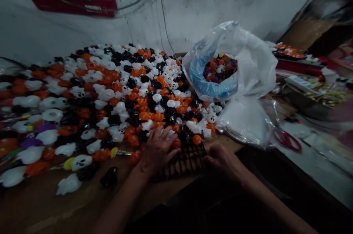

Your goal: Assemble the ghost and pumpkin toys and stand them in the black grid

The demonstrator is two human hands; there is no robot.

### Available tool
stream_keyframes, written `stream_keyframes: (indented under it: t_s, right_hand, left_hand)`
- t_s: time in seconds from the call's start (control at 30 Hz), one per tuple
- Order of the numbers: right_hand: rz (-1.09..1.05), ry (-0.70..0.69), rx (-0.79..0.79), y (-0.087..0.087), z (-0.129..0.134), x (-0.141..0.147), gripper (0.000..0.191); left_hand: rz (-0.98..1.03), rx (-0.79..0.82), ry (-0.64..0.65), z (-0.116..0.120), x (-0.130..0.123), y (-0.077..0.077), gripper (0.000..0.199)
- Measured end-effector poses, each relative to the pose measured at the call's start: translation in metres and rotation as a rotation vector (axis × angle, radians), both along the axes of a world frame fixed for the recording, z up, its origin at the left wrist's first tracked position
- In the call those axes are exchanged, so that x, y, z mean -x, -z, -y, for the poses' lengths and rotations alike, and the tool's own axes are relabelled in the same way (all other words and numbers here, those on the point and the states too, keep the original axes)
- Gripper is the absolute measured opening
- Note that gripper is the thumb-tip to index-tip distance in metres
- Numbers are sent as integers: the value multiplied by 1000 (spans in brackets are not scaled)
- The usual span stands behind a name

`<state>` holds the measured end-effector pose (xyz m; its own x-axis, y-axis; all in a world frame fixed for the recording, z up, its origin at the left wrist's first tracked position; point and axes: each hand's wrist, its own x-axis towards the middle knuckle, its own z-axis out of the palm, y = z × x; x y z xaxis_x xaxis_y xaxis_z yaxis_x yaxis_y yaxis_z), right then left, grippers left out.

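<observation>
My left hand (157, 149), its fingers spread, reaches over the near edge of a large pile of small orange, white and black figures (143, 105), touching some of them. Under and right of it lies a dark slotted rack (187, 160) on the brown table (49, 212). At the rack's right edge is my right hand (220, 160), fingers curled together; whatever they pinch is too small and dark to name. An orange ball-shaped piece (196, 139) sits at the rack's far edge. A black figure (109, 177) lies apart at the left.
A clear bag with a blue inner rim (212, 87) holds small colourful pieces behind the pile's right side. Flat clear plastic bags (245, 120) lie before it, beside red-handled scissors (289, 141). Further right stand trays and a cardboard box (306, 35). A wall is behind.
</observation>
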<state>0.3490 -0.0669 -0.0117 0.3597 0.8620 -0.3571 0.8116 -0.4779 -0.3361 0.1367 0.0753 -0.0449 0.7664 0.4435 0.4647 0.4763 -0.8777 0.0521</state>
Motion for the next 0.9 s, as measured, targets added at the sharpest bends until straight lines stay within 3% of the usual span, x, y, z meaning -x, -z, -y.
stream_keyframes:
  t_s: [0.13,0.27,0.5,0.57,0.73,0.9]
  right_hand:
    - [203,-16,-51,8,15,13,15]
    - [309,13,-50,3,18,13,40]
    - [318,132,71,-1,15,17,41]
    - [313,148,38,-5,16,19,40]
    - [-27,127,-143,-43,2,2,34]
    - [-419,89,-194,-100,-51,-26,40]
  left_hand:
    - [73,-34,-79,-8,3,2,35]
    - [121,-69,-213,-17,4,-2,28]
    - [182,-90,-399,-32,5,-7,40]
    - [194,-67,-436,-31,7,-8,46]
    - [274,15,-386,-30,13,-7,46]
    - [444,3,-351,-44,22,-6,40]
